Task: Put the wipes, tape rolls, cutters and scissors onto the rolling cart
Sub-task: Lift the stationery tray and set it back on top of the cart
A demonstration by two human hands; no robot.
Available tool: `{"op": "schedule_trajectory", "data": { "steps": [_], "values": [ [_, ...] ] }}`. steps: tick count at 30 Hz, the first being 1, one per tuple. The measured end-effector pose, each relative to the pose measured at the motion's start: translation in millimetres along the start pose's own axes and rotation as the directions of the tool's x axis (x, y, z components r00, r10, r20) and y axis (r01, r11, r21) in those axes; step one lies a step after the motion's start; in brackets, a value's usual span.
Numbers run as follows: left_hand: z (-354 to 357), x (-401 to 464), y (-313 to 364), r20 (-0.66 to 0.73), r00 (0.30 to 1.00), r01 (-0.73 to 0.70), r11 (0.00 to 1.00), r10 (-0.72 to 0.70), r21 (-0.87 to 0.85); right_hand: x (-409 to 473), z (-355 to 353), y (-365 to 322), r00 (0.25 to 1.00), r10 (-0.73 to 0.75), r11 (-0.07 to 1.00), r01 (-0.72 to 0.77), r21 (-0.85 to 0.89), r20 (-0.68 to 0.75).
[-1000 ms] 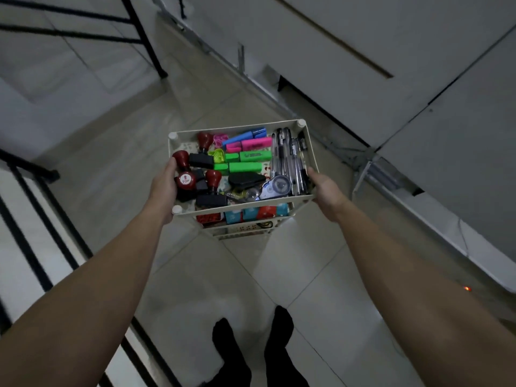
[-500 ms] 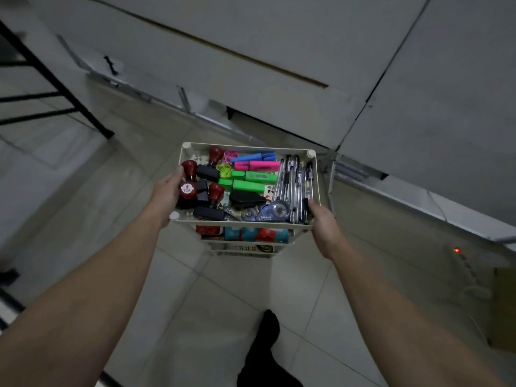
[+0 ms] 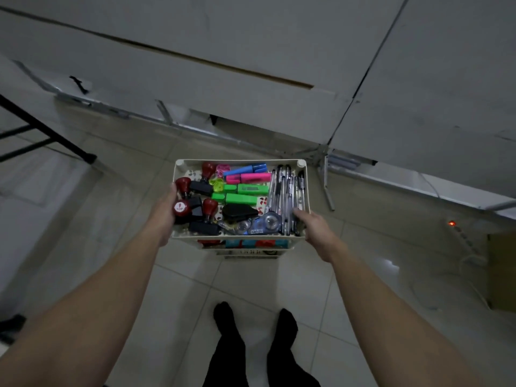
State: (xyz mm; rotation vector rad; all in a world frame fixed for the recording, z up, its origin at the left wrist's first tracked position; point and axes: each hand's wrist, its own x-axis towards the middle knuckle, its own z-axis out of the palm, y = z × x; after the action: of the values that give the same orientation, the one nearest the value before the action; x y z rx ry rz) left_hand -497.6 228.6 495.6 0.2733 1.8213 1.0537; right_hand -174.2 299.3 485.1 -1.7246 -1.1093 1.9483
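While both hands clamp the cart by its top rim, left hand at the stamps' side, right hand at the pens' side, we steer it over tile toward the white tables beyond it. Push evenly, low and slowly, so nothing spills. No wipes, cutters or scissors are in view.
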Motion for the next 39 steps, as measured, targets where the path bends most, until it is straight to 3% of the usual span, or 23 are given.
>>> {"op": "schedule_trajectory", "data": {
  "steps": [2,7,13,23,39],
  "values": [
    [1.4,5.4,7.8,0.018,1.000,-0.003,1.000,0.003,0.021,-2.3,9.8,-16.0,1.000,0.007,0.998,-0.005,0.067,-0.026],
    [-0.9,30.9,33.3,0.104,0.995,-0.011,0.998,0.004,0.062,4.6,35.8,-29.4,0.959,0.014,0.987,0.032,0.156,-0.284],
    [5.4,75.6,66.7,0.172,0.985,-0.037,0.991,0.015,0.129,20.7,47.3,-49.4,0.931,0.032,0.980,0.042,0.196,-0.363],
    [10.2,81.7,58.7,0.143,0.990,-0.027,0.997,0.017,0.067,53.5,33.8,-70.4,0.927,0.020,0.989,0.037,0.145,-0.373],
    [26.9,68.5,62.3,0.041,0.999,-0.009,0.999,0.011,-0.050,92.8,1.0,-94.3,0.970,-0.047,0.998,0.054,0.025,-0.237]
  ]
}}
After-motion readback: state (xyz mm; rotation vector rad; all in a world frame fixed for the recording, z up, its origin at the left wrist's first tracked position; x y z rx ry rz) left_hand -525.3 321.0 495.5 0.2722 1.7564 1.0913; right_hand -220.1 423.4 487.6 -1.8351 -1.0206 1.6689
